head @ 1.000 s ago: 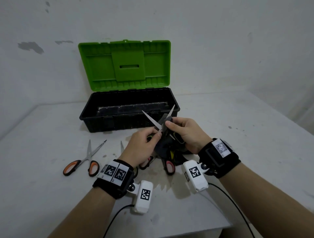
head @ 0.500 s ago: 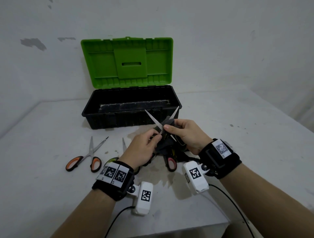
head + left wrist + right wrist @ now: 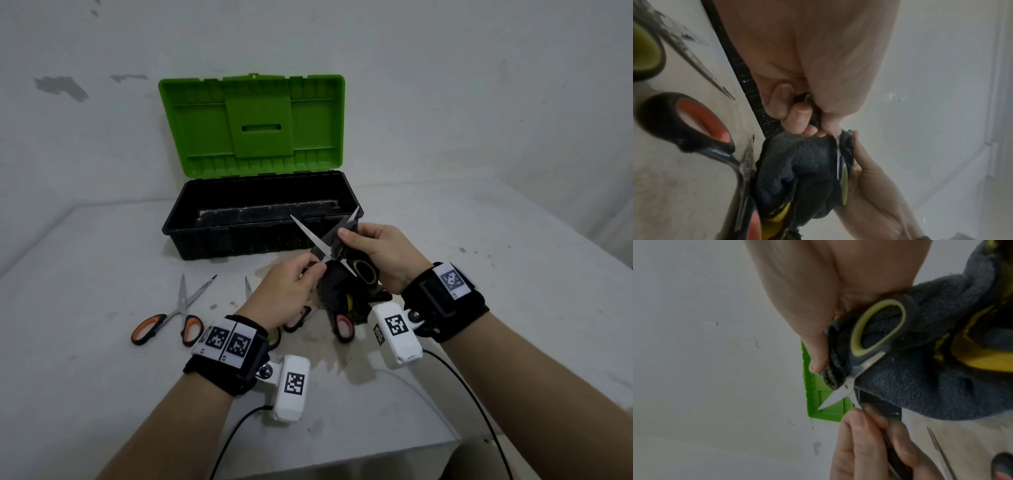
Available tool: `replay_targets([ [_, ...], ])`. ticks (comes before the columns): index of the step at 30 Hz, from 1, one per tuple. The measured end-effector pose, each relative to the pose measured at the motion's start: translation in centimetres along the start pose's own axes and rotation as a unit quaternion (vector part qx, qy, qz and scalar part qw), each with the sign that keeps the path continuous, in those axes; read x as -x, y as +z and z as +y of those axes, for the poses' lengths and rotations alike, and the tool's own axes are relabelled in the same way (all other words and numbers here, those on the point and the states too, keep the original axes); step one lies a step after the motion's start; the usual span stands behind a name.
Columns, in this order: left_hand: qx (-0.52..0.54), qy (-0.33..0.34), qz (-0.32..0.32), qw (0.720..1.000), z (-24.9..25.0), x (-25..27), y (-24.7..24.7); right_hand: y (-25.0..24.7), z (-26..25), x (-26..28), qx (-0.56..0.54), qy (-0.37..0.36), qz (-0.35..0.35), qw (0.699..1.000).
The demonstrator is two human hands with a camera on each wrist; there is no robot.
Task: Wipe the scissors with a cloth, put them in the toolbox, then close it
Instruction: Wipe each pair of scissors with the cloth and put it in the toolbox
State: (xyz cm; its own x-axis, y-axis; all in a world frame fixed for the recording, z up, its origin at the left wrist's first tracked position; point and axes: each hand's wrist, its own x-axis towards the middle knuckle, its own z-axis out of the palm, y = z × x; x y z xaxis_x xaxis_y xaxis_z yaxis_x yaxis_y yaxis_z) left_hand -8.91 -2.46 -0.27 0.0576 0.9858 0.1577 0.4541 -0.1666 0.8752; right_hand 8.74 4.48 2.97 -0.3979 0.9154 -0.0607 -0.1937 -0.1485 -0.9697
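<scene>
Both hands hold green-handled scissors (image 3: 317, 240) with the blades spread, just in front of the open toolbox (image 3: 222, 243). My left hand (image 3: 313, 270) pinches one handle. My right hand (image 3: 342, 236) pinches a dark grey cloth (image 3: 334, 291) around the right-hand blade near its tip. In the right wrist view the green-lined loop handle (image 3: 877, 327) lies against my right palm over the cloth (image 3: 920, 386). The cloth (image 3: 797, 162) hangs down between the hands. The toolbox's green lid (image 3: 257, 126) stands upright against the wall.
Orange-handled scissors (image 3: 164, 322) lie on the table at the left. A second pair (image 3: 247, 287) is partly hidden under my left hand. Red-handled scissors (image 3: 342, 325) and something yellow lie under the hanging cloth. The table's front edge is near my forearms.
My right thumb and the cloth have slid a little up the blade toward its tip. The left hand keeps its hold on the handle.
</scene>
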Motion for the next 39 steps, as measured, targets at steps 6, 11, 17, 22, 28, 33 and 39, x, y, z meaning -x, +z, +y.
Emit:
replay_targets([
  [6, 0.017, -0.022, 0.000, 1.000, 0.0, 0.9, 0.4, -0.5, -0.9, -0.4, -0.072, -0.021, 0.046, 0.996],
  [11, 0.098, -0.059, 0.008, 0.993, -0.3, 1.3, 1.0, -0.7, 0.6, 0.7, -0.036, 0.014, 0.011, 0.999],
  [17, 0.088, -0.048, 0.014, 0.995, 0.2, 1.1, 1.1, -0.4, 1.2, 1.5, 0.011, 0.034, -0.044, 0.998],
  [22, 0.043, -0.035, 0.019, 0.998, 0.0, 1.0, 1.2, -0.1, 1.3, 0.9, 0.036, 0.021, -0.018, 0.999],
  [28, 0.053, -0.026, 0.019, 0.998, 0.0, 1.1, 1.1, 0.3, 0.7, 0.7, 0.012, -0.010, 0.015, 1.000],
  [33, 0.045, -0.015, 0.007, 0.999, -0.5, 1.2, 1.3, -0.4, -1.1, 0.2, -0.047, -0.052, 0.067, 0.995],
  [39, 0.054, -0.031, 0.024, 0.998, -1.2, 1.2, 1.4, -2.2, -0.5, 0.8, -0.088, -0.026, 0.065, 0.994],
])
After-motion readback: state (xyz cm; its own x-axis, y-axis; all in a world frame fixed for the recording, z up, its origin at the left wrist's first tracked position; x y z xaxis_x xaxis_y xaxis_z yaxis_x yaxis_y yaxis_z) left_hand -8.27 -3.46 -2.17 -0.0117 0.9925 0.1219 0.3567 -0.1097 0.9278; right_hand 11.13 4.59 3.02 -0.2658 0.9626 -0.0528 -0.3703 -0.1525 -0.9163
